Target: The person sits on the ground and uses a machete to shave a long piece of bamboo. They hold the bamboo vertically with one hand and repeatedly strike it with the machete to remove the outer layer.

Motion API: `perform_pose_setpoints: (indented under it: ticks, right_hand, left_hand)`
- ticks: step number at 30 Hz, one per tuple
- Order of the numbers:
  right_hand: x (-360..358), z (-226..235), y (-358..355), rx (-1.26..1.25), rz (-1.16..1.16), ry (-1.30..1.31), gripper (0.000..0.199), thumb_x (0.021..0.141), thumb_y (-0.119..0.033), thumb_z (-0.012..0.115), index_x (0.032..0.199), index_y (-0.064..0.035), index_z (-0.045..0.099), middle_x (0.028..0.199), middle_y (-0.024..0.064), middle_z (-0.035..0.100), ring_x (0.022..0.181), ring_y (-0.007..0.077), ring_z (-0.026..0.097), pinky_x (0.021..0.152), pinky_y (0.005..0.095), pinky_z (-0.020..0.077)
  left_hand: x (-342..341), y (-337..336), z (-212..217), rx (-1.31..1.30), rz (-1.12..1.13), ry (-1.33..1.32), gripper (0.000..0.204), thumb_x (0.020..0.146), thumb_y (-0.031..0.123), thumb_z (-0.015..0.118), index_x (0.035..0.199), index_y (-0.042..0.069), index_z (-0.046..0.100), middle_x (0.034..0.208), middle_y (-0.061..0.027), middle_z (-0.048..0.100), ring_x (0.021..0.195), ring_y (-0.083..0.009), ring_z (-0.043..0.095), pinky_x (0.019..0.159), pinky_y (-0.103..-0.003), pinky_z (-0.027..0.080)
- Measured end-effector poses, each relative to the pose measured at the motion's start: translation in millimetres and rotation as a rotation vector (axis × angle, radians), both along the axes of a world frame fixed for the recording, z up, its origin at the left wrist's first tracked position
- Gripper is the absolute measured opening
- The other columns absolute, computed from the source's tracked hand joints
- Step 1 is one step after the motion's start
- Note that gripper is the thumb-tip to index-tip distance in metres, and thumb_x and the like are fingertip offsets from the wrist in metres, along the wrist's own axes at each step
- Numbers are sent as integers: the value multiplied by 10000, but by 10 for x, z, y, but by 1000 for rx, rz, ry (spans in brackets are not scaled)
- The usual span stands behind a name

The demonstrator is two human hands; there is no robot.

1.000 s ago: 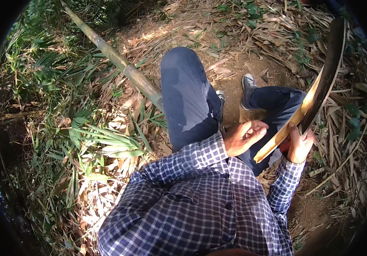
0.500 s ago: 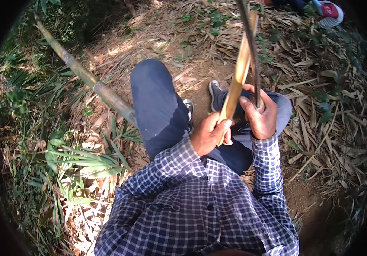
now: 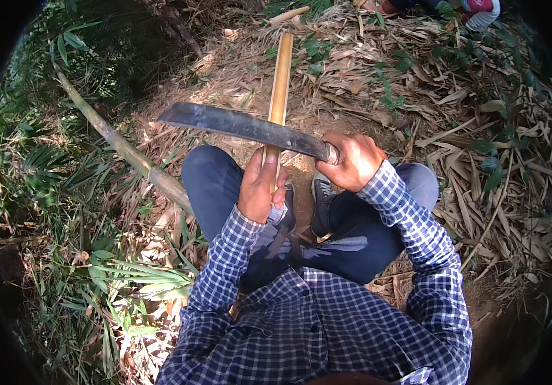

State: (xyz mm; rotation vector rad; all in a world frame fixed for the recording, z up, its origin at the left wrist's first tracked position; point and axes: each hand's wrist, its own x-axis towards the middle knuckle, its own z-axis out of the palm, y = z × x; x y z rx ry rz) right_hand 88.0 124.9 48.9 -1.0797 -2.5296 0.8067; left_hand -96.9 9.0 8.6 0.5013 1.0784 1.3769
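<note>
The split bamboo strip (image 3: 280, 74) points forward above leaf-littered ground (image 3: 427, 90); the left hand (image 3: 258, 190) has its fingers closed round the near end. The machete (image 3: 224, 123), alongside moments ago, now crosses it, apparently a working position; contact is unclear. The right hand (image 3: 356, 160), knuckles up, wraps its fingers round the handle (image 3: 332, 153).

It is outdoor woodland; dry leaves (image 3: 472, 170) lie underfoot; green plants (image 3: 151, 280) grow near a bamboo pole (image 3: 120, 147).
</note>
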Motion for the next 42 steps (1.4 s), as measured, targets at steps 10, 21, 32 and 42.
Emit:
perform_pose_setpoints:
  ticks: [10,21,32,42]
  right_hand:
    - [-609,-309,226,136,282,48,301,719,-288,721,869,-50,615,652,144,658,645,352,674,610,472,530]
    - [-963,-237,320,193,352,305,236,680,-236,734,804,-79,608,665,105,636,642,339,655,567,454,506]
    - [-1115,-592,414,176,403,215,260,643,-239,751,772,-82,588,674,93,635,646,328,657,575,450,508]
    - [-1112,-745,388,147,434,166,339,606,-296,792,786,-72,613,681,103,657,653,324,670,573,446,520]
  left_hand:
    - [-318,-111,-59,-25,260,5,212,990,128,470,1049,-53,564,889,-158,612,579,-151,496,513,-264,408]
    - [-315,-150,250,11,307,128,206,1035,188,442,1047,2,528,842,-74,541,545,-100,474,460,-232,395]
    - [-336,-190,185,-274,301,123,231,1034,190,435,850,54,460,685,-4,417,450,-62,334,389,-203,277]
    - [-232,-238,175,-287,328,93,284,1042,223,441,796,81,438,645,12,381,445,-63,309,386,-211,255]
